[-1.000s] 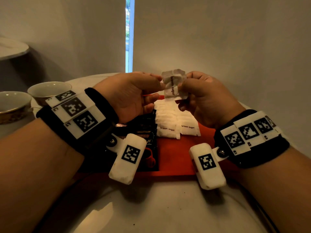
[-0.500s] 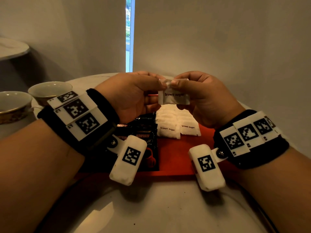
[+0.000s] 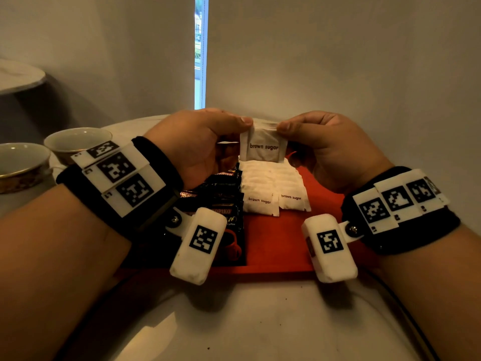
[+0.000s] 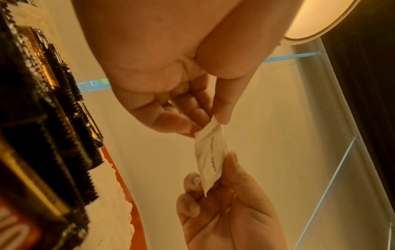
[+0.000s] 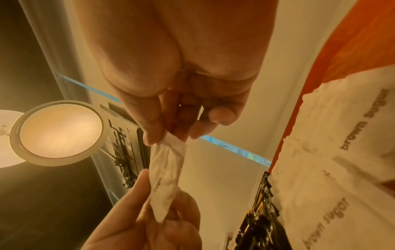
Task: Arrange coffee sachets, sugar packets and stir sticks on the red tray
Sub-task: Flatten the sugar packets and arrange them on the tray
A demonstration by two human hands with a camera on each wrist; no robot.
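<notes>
A white "brown sugar" packet (image 3: 263, 147) hangs flat above the far end of the red tray (image 3: 281, 238). My left hand (image 3: 208, 142) pinches its top left corner and my right hand (image 3: 325, 144) pinches its top right corner. The left wrist view shows the packet (image 4: 210, 157) stretched between the two hands, and the right wrist view shows it (image 5: 165, 175) the same way. Two rows of sugar packets (image 3: 273, 188) lie overlapped on the tray. A row of black coffee sachets (image 3: 223, 201) lies to their left. A bit of a red stick (image 3: 292, 154) shows behind the held packet.
Two cups (image 3: 70, 142) stand on the white table (image 3: 234, 321) at the far left. A wall rises close behind the tray. A dark cable (image 3: 406, 303) runs along the table by my right forearm.
The crumpled packet has been pulled straight between both hands. It now hangs flat with its print facing me, and the hands have moved a little apart.
</notes>
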